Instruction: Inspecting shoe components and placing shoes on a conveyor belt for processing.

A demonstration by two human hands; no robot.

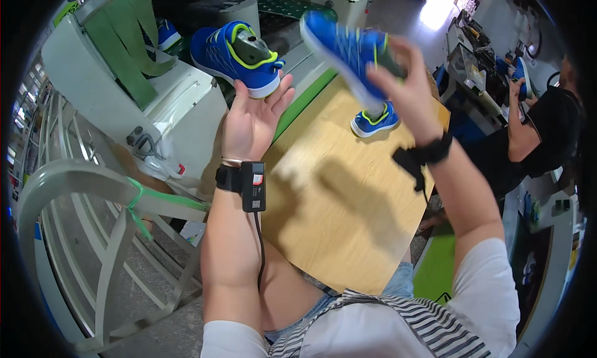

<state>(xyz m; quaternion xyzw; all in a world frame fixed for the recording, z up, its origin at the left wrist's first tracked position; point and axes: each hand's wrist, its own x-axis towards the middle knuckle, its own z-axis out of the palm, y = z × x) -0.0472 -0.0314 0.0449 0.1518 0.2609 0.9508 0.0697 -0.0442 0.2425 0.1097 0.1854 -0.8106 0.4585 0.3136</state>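
Over the conveyor's near end, my left hand [252, 119] has its palm turned up at the heel of a blue sneaker [217, 53] with a yellow-green collar. The thumb and fingers lie about that heel, and a grey shoe last fills the opening. My right hand [410, 87] grips a second blue sneaker [339, 47] near its heel and ankle opening, its toe pointing up and left; this shoe is smeared by motion. Below it, a third blue sneaker [375, 120] stands upright on the wooden tabletop [298, 227], with a grey last inside.
Left of the table is a white machine [134, 103] with green strip curtains [127, 41], scissors [142, 142] hanging on its side. Pale curved metal rails [93, 184] run along the left. A co-worker [528, 128] at right holds another blue shoe [522, 75].
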